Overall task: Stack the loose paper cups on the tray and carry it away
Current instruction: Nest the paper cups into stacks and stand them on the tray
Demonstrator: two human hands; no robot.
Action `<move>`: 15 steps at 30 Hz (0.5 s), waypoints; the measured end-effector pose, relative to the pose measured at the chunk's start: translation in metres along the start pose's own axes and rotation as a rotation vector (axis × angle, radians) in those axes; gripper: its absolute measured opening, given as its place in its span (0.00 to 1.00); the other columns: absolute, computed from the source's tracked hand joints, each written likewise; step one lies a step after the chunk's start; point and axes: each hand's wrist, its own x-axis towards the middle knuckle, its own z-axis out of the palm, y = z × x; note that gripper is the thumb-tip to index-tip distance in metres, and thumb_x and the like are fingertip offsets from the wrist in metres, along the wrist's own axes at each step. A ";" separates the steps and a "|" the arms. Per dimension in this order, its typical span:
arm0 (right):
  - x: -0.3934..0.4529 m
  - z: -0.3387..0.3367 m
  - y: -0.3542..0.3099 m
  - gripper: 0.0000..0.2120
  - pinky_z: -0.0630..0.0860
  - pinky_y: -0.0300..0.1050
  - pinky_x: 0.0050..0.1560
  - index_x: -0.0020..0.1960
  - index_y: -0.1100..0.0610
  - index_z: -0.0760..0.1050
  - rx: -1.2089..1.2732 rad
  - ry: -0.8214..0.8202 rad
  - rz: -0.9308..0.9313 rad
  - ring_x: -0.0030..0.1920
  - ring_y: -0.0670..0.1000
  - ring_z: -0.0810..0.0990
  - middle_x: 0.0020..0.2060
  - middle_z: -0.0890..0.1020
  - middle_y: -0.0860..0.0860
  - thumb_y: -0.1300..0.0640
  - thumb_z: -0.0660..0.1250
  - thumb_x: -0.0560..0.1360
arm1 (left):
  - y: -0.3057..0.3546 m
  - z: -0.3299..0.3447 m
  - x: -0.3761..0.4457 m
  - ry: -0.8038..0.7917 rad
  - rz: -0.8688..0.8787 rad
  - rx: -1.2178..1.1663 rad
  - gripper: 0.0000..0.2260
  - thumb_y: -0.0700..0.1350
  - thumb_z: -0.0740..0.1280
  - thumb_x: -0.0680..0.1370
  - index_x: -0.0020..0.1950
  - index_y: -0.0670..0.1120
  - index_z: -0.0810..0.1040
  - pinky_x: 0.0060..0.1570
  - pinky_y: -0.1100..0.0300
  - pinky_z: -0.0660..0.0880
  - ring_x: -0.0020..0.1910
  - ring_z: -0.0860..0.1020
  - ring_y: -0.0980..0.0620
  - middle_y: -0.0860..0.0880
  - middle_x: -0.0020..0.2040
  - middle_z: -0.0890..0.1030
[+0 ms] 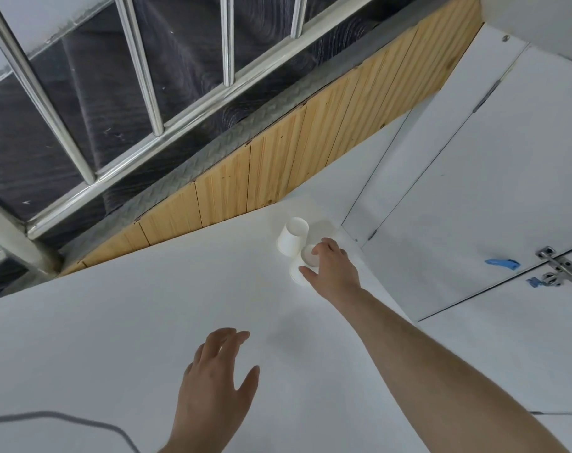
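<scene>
two white paper cups are sitting far back on the white counter, near the corner by the wood wall. one cup is standing w/ its open end down. the other cup is right next to it, touching or almost touching, and it's also upside down, w/ the round bottom showing on top.

right hand is reaching out over that nearer cup. the grip is curling around it, thumb on one side and fingers on the far side near the top. can't tell if it's squeezing yet or just touching. left hand is hanging over the counter close to the person, fingers spread, holding nothing.

no tray is showing in this view, so can't tell where it is.

cups like these are prob. very light and thin. they're going to squish if pinched hard, and tip over w/ a small bump. best spot to hold is around the sides, soft grip, not the rim. the cup beside it is so close that a careless move could knock it over.
</scene>
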 end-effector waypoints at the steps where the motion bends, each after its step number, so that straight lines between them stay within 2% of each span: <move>1: 0.001 0.001 -0.001 0.21 0.71 0.45 0.44 0.63 0.58 0.69 0.003 0.002 0.001 0.60 0.53 0.71 0.64 0.69 0.49 0.47 0.67 0.76 | -0.001 0.000 0.000 0.002 0.001 0.002 0.22 0.50 0.72 0.71 0.64 0.54 0.74 0.50 0.57 0.74 0.58 0.74 0.54 0.57 0.62 0.72; 6: 0.003 0.007 0.001 0.15 0.69 0.44 0.42 0.59 0.57 0.70 0.015 0.021 0.011 0.57 0.53 0.72 0.59 0.73 0.50 0.49 0.66 0.78 | -0.002 0.000 0.001 0.007 -0.001 -0.001 0.21 0.51 0.71 0.72 0.65 0.55 0.73 0.52 0.58 0.73 0.58 0.74 0.55 0.58 0.63 0.71; 10: -0.010 0.004 0.000 0.16 0.70 0.44 0.43 0.59 0.56 0.70 0.131 0.061 0.043 0.54 0.52 0.74 0.57 0.73 0.48 0.48 0.66 0.76 | 0.002 0.002 0.000 0.004 0.001 -0.025 0.22 0.51 0.70 0.73 0.65 0.55 0.72 0.53 0.58 0.73 0.59 0.72 0.56 0.59 0.63 0.70; 13: -0.033 0.000 -0.009 0.15 0.74 0.46 0.46 0.57 0.54 0.71 0.360 0.104 0.066 0.49 0.50 0.76 0.53 0.74 0.46 0.48 0.67 0.75 | 0.004 0.002 0.001 0.034 -0.011 -0.115 0.23 0.51 0.71 0.72 0.66 0.55 0.71 0.54 0.60 0.73 0.59 0.72 0.58 0.61 0.61 0.70; 15: -0.051 -0.001 -0.020 0.12 0.78 0.49 0.49 0.54 0.53 0.71 0.680 0.008 0.146 0.46 0.49 0.78 0.49 0.78 0.47 0.50 0.68 0.75 | 0.007 0.000 0.004 0.078 -0.033 -0.233 0.26 0.52 0.73 0.71 0.67 0.55 0.69 0.53 0.61 0.74 0.59 0.72 0.62 0.61 0.61 0.69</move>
